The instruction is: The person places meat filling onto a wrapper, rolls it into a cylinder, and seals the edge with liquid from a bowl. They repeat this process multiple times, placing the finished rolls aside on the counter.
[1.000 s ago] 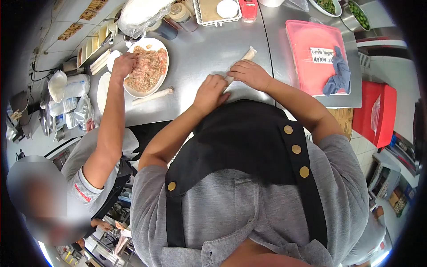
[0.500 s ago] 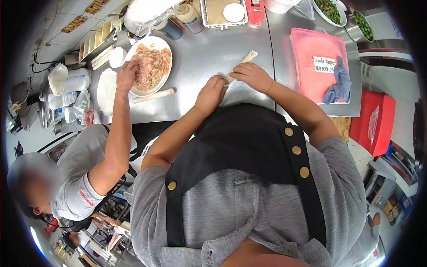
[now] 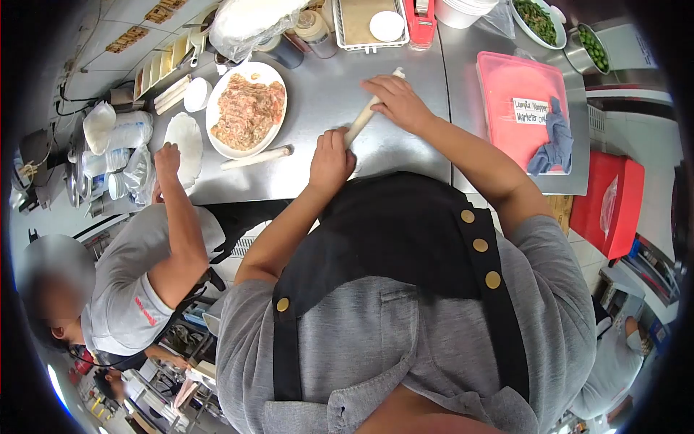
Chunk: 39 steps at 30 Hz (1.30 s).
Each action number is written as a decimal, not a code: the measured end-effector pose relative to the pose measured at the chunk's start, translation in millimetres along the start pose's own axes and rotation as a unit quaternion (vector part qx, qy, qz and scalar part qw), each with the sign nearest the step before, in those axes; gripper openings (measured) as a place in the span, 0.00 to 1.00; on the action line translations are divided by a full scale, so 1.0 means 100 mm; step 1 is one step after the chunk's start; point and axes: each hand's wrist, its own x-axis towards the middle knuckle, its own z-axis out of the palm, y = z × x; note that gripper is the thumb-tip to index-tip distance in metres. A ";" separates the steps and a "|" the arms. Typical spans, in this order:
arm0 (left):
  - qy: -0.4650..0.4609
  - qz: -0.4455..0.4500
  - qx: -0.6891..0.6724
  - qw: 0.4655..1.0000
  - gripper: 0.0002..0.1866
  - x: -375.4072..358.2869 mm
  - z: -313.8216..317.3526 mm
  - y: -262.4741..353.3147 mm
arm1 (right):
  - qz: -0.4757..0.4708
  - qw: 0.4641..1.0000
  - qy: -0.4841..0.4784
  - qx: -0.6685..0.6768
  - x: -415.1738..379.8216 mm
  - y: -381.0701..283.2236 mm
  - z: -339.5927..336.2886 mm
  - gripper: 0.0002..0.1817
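Observation:
A long, thin, pale lumpia roll lies slantwise on the steel table in front of me. My left hand has its fingers curled over the near end. My right hand bends around the far part, and the tip shows just past the fingers. Left of my hands, a second roll rests below a white plate heaped with raw ground meat filling.
At the left, a co-worker's hand is over a flat round wrapper. A labelled red lidded box with a blue cloth stands right. A white basket, bottles and a red tape dispenser line the back.
The wrapper between my hands is now a longer, tight roll. My right hand has moved up and away from my left. The co-worker's hand has gone from the meat to the flat wrapper.

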 end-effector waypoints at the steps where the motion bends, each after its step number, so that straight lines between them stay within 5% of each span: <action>1: 0.003 -0.003 0.001 1.000 0.31 0.00 0.00 -0.04 | 0.036 0.999 0.023 0.000 0.02 -0.03 0.02 0.36; 4: 0.016 -0.005 -0.036 0.999 0.35 0.10 -0.12 -0.06 | -0.073 0.996 -0.052 0.007 0.06 -0.15 -0.03 0.41; 6: -0.058 -0.169 -0.171 0.969 0.39 0.21 -0.34 0.06 | -0.094 0.994 -0.058 0.010 0.17 -0.29 -0.01 0.43; 12: -0.034 -0.168 -0.278 0.945 0.40 0.47 -0.98 0.05 | -0.079 0.994 -0.032 0.064 0.46 -0.65 0.15 0.38; 14: 0.038 -0.180 -0.310 0.933 0.31 0.65 -1.36 -0.09 | 0.017 0.994 0.031 0.100 0.51 -0.76 0.02 0.33; 15: 0.110 -0.182 -0.310 0.927 0.21 0.73 -1.49 -0.35 | 0.009 0.994 0.034 0.103 0.55 -0.82 -0.07 0.33; 17: 0.268 -0.191 -0.319 0.889 0.16 0.91 -1.78 -1.00 | -0.009 0.975 0.176 0.135 0.61 -0.90 -0.28 0.28; 20: 0.384 -0.245 -0.126 0.882 0.11 1.09 -2.02 -2.27 | 0.062 0.964 0.173 0.192 0.62 -0.97 -0.52 0.24; 21: 0.367 -0.256 -0.050 0.893 0.14 1.11 -2.03 -2.68 | 0.061 0.963 0.179 0.191 0.64 -1.00 -0.58 0.24; 24: 0.090 -0.354 0.180 0.914 0.24 1.07 -2.01 -3.32 | 0.073 0.936 0.202 0.279 0.65 -1.08 -0.72 0.21; 28: 0.022 -0.467 0.194 0.862 0.25 0.99 -1.91 -3.07 | 0.151 0.891 0.180 0.388 0.57 -1.16 -0.82 0.16; 30: -0.088 -0.496 0.199 0.841 0.26 1.01 -1.93 -3.13 | 0.172 0.870 0.173 0.428 0.58 -1.19 -0.90 0.15; 35: -0.120 -0.459 0.283 0.833 0.29 0.93 -1.79 -3.28 | 0.165 0.898 0.218 0.345 0.65 -1.19 -0.80 0.12; 38: -0.050 -0.490 0.268 0.828 0.21 0.96 -1.77 -3.35 | 0.210 0.899 0.192 0.333 0.64 -1.22 -0.88 0.15; 39: 0.047 -0.460 0.285 0.840 0.17 0.93 -1.73 -3.29 | 0.222 0.900 0.197 0.320 0.63 -1.22 -0.91 0.15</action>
